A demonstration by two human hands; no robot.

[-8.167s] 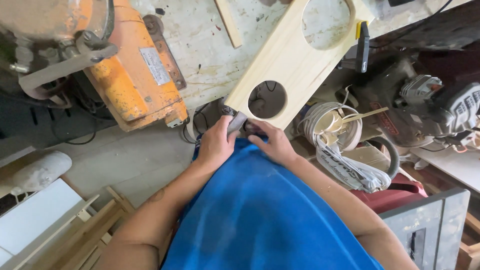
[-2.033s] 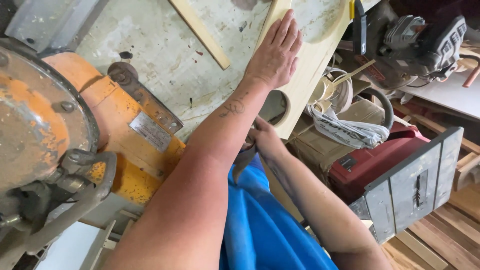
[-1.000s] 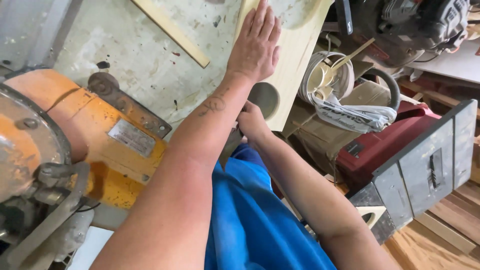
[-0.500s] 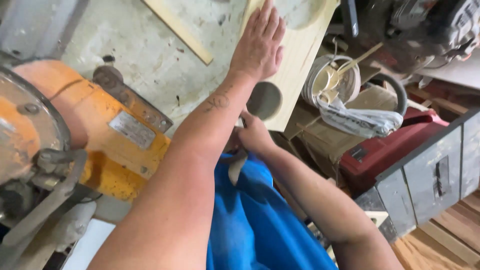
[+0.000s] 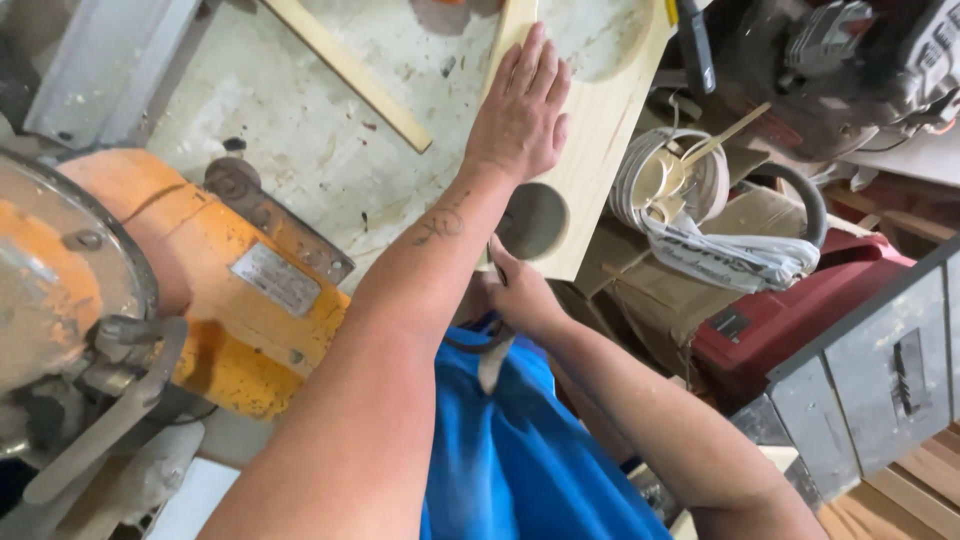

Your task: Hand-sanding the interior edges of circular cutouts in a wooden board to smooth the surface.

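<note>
a grey rectangular label plate (image 5: 279, 279) sits on the orange machine's (image 5: 215, 300) side.

The left forearm is covering most of the right hand (image 5: 520, 295), so what that hand is gripping cannot be told. The pale wooden board (image 5: 610, 110) is running off the top edge. The orange machine (image 5: 150, 290) is being cut off at the left edge.

left hand (image 5: 520, 110): flat, fingers together, arm extended | right hand (image 5: 520, 295): curled, near torso
</note>
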